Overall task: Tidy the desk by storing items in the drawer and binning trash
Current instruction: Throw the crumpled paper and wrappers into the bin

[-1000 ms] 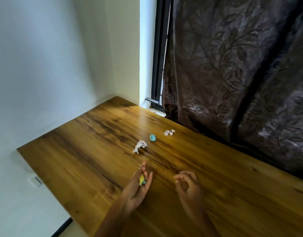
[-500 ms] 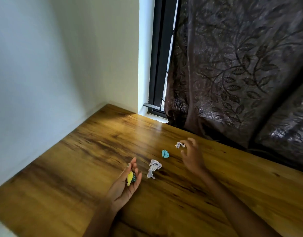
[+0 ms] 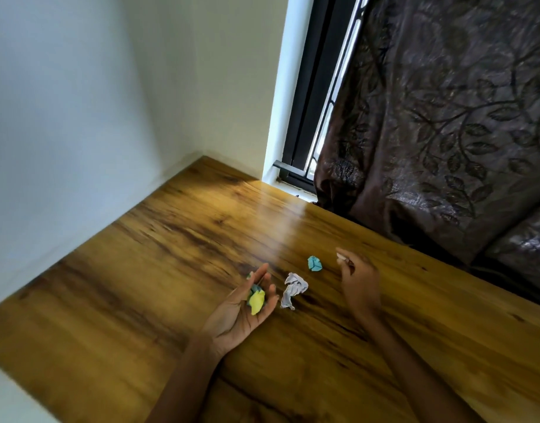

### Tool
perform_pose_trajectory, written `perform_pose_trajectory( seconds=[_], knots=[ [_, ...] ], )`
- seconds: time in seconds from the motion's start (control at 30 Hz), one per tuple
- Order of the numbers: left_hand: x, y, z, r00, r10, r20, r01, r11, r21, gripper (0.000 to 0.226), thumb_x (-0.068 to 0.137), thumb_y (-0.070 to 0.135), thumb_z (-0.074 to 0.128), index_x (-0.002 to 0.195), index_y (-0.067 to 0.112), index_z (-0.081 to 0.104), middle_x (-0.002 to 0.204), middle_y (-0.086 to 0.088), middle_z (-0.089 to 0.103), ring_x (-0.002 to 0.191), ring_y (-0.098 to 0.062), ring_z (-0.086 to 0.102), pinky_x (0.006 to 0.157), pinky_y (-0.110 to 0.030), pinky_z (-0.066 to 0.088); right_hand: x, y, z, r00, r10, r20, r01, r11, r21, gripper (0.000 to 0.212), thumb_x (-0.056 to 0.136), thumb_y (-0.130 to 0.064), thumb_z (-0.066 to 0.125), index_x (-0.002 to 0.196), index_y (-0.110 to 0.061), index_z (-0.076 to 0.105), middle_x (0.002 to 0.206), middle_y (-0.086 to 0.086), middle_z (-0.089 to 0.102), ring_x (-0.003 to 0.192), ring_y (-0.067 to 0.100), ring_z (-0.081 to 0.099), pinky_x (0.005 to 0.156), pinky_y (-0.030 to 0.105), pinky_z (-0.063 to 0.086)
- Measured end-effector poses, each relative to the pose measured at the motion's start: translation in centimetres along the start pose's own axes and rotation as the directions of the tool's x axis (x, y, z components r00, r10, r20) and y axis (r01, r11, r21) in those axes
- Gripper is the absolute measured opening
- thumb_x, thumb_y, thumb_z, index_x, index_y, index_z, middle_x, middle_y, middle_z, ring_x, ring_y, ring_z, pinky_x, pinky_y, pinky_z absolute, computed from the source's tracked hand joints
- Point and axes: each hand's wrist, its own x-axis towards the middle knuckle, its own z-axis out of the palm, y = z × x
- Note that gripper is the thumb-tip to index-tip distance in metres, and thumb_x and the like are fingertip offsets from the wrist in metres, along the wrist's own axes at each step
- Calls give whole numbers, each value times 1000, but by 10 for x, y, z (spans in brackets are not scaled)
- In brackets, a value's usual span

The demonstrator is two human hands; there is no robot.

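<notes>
Trash-collecting step. Left hand [image 3: 241, 309] palm up, fingers loose, cradling yellow wad [image 3: 256, 301]. Right hand [image 3: 358, 280] pinching white scrap [image 3: 340, 256] off desk [image 3: 140, 285]. Grey wad [image 3: 294, 289] between hands, teal wad [image 3: 314, 264] at its 1 o'clock. Next, I'd guess: drop scrap into left palm, grab those two.

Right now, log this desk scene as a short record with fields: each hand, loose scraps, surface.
left hand: palm up, cradling a yellow crumpled paper ball with a blue scrap under it
right hand: raised, pinching a small white paper scrap
loose scraps: white crumpled paper wad, blue crumpled paper ball, both between the hands
surface: wooden desk
</notes>
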Motion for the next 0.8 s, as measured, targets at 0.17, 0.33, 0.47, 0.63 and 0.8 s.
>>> perform_pose_trajectory(
  seconds=[0.17, 0.33, 0.47, 0.63, 0.8],
  knots=[
    [1, 1, -1, 1000, -21, 20, 21, 1000, 23, 59, 68, 17, 84, 122, 7, 63, 119, -9, 64, 104, -25, 65, 92, -41, 53, -49, -65, -12, 980, -148, -133, 175, 957, 230, 23, 89, -22, 58, 110, -13, 65, 102, -8, 66, 86, 0, 62, 68, 7, 49],
    [-2, 1, 2, 1000, -3, 21, 1, 993, 116, 65, 72, 27, 81, 128, 5, 57, 134, -17, 54, 116, -24, 59, 95, -38, 51, -81, -97, 23, 940, -339, -46, 342, 931, 131, 16, 85, -29, 60, 99, -23, 64, 90, -9, 68, 84, 0, 57, 66, 18, 49],
    [-4, -1, 1, 1000, -3, 3, 3, 992, 129, 72, 64, 24, 86, 127, 2, 57, 128, -17, 59, 106, -21, 65, 75, -29, 58, -84, -98, 38, 947, -321, 16, 321, 947, 10, 11, 77, -29, 69, 88, -26, 67, 84, -10, 64, 83, 4, 48, 65, 15, 39],
    [-3, -4, -2, 999, 26, -38, -22, 993, 116, 64, 47, 15, 94, 103, -3, 69, 104, -19, 68, 90, -23, 70, 70, -32, 60, -73, -98, 28, 950, -306, 68, 304, 952, 34, 28, 90, -43, 40, 95, -32, 65, 106, -12, 54, 102, 4, 36, 81, 28, 33],
    [-1, -1, -2, 999, 34, -25, -32, 997, 73, 72, 50, 12, 93, 117, 5, 66, 101, -7, 67, 89, -18, 69, 77, -31, 59, -36, -74, 19, 984, -176, -27, 176, 984, -9, 23, 86, -19, 50, 104, -25, 64, 113, -3, 54, 109, 16, 47, 88, 42, 44]
  ],
)
